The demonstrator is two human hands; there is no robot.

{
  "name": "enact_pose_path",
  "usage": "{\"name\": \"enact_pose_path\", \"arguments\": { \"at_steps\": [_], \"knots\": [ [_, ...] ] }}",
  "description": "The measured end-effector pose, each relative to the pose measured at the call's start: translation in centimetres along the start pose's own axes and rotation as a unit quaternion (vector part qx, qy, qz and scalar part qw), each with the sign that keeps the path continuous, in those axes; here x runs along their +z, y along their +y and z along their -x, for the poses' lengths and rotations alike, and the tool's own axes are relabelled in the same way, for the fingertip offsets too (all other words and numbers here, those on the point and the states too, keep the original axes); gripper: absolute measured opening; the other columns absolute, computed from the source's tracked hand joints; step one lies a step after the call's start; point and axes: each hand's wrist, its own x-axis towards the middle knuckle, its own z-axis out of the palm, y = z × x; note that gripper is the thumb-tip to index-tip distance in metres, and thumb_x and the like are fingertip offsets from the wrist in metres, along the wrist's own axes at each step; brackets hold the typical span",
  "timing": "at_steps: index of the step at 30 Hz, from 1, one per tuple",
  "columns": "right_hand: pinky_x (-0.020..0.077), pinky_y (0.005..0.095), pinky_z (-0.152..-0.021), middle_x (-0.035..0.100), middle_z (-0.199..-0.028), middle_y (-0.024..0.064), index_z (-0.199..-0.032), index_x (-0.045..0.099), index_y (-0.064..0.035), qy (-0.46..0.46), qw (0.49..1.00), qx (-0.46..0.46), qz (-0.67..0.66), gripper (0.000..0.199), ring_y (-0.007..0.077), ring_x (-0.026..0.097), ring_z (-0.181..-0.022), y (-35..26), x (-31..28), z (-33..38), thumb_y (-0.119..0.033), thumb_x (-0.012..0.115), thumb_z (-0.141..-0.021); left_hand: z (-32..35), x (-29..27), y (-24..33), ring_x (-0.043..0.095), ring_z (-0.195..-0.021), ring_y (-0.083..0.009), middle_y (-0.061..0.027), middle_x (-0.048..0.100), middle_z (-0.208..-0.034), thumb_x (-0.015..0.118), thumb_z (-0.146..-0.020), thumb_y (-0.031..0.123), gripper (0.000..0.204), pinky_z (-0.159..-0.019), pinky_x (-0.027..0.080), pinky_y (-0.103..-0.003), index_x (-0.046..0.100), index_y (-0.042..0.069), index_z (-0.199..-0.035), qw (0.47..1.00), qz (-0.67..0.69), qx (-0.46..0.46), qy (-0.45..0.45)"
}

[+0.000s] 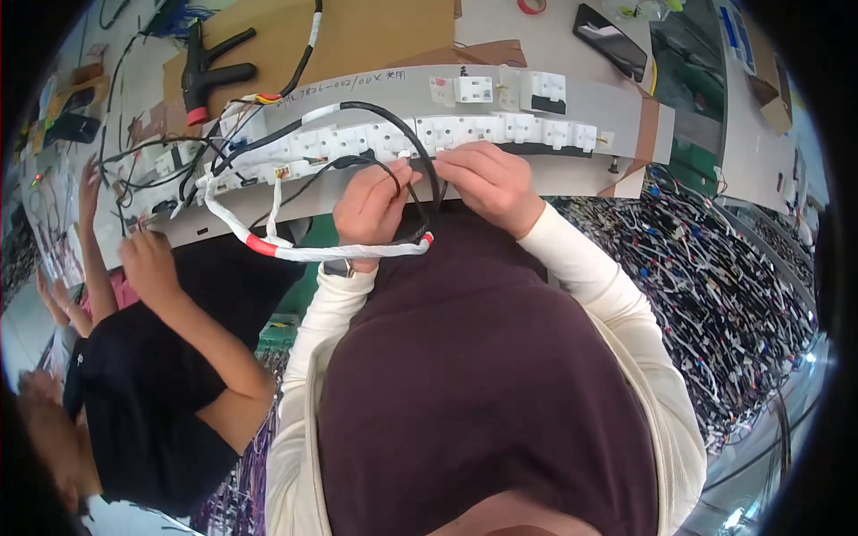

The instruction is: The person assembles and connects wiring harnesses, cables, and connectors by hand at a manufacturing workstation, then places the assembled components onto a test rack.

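A wire harness with black cables point(384, 112) and a white-wrapped branch point(331, 255) with red tape bands lies over the front of a grey board. My left hand point(368, 201) is closed, its fingertips pinching a small white connector point(404, 156) with a thin black cable running by the fingers. Opposite it, my right hand point(496, 183) is closed too, thumb and fingers together beside the thick black cable; what they hold is mostly hidden. Both hands are at the front edge of a row of white fixture blocks point(393, 136) on the board.
Black-and-white blocks point(547, 89) stand farther back on the grey board point(617, 134). Behind it lie a black clamp point(210, 71), cardboard point(384, 40) and a dark phone-like device point(610, 40). On my left, a co-worker's hand point(147, 263) is at the same board. Piled cables point(679, 304) are at right.
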Motion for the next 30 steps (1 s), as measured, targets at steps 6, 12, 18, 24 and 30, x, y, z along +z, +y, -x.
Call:
{"name": "enact_pose_path", "arguments": {
  "at_steps": [6,12,18,24,30],
  "knots": [
    [0.0532,0.0329,-0.061,0.068,-0.083,0.0036,-0.091,0.073,-0.0075,-0.094,0.982,0.148,-0.066,0.027,0.0226,0.066,-0.072,-0.4,-1.4,-2.2,0.004,0.075,-0.067,-3.9,-2.5,0.3,0.066,-0.078,-0.0259,-0.0071,0.067,-0.088,0.073,-0.078,0.003,0.017,-0.065,0.054,-0.035,0.069,0.005,-0.095,0.989,-0.024,0.003,-0.143],
    [0.0547,0.0330,-0.064,0.069,-0.083,0.0063,-0.091,0.073,-0.0073,-0.075,0.990,0.108,-0.054,0.028,0.0240,0.067,-0.074,-0.5,-1.2,-1.5,0.005,0.075,-0.066,-4.9,-3.1,-1.6,0.067,-0.081,-0.0255,-0.0078,0.066,-0.094,0.065,-0.078,0.002,0.012,-0.066,0.056,-0.034,0.065,0.003,-0.090,0.974,0.022,0.070,-0.214],
    [0.0557,0.0328,-0.065,0.071,-0.085,0.0045,-0.087,0.071,-0.0100,-0.064,0.982,0.165,-0.070,0.023,0.0240,0.068,-0.076,-0.6,-1.0,-1.6,0.003,0.073,-0.069,-5.2,-2.9,-2.2,0.067,-0.085,-0.0298,-0.0099,0.067,-0.097,0.064,-0.080,0.000,0.009,-0.072,0.055,-0.040,0.063,0.003,-0.089,0.955,0.127,0.098,-0.249],
    [0.0548,0.0330,-0.065,0.071,-0.084,0.0036,-0.086,0.072,-0.0101,-0.126,0.957,0.221,-0.140,0.019,0.0242,0.068,-0.075,0.9,-1.8,-2.9,0.001,0.072,-0.071,-6.2,-3.3,-0.1,0.061,-0.076,-0.0165,-0.0050,0.066,-0.091,0.074,-0.084,0.008,0.024,-0.061,0.046,-0.028,0.052,0.002,-0.076,0.743,0.361,-0.132,-0.548],
    [0.0525,0.0286,-0.063,0.070,-0.081,0.0053,-0.084,0.070,-0.0040,-0.158,0.950,0.217,-0.161,0.016,0.0197,0.067,-0.072,1.4,-2.1,-3.6,0.007,0.070,-0.072,-6.6,-1.4,-1.1,0.058,-0.080,-0.0090,-0.0015,0.064,-0.101,0.073,-0.087,0.016,0.021,-0.064,0.047,-0.023,0.076,0.005,-0.105,0.593,0.478,-0.110,-0.638]
  ]
}}
